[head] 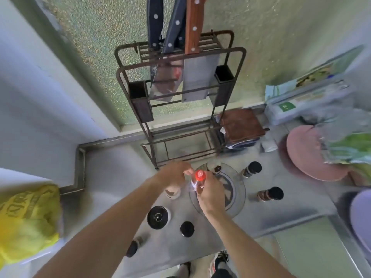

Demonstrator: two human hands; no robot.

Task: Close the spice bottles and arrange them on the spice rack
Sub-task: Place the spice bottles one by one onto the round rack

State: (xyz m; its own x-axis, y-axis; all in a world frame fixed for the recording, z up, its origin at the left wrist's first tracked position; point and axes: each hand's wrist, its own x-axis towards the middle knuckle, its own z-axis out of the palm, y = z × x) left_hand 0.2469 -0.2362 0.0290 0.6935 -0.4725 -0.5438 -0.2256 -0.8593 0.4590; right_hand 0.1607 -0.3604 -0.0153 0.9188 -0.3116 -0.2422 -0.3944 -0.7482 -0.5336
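My right hand (209, 192) grips the clear body of a small bottle with a red cap (200, 175), held above a round glass lid (234, 189). My left hand (175, 173) has its fingertips pinched on the red cap from the left. The dark metal spice rack (180, 135) stands just behind, its lower shelves bare. Black-capped spice bottles stand at the right (253, 169) (271, 194) and near me (187, 229) (134, 246). A wider black-lidded jar (158, 217) and a pale open jar (172, 192) sit under my left arm.
Cleavers and knives (197, 77) hang in the rack's top. A brown board (243, 125), a pink round lid (309, 153) and food bags (313, 103) crowd the right. A yellow bag (26, 221) lies at the left. The counter's front edge runs below the bottles.
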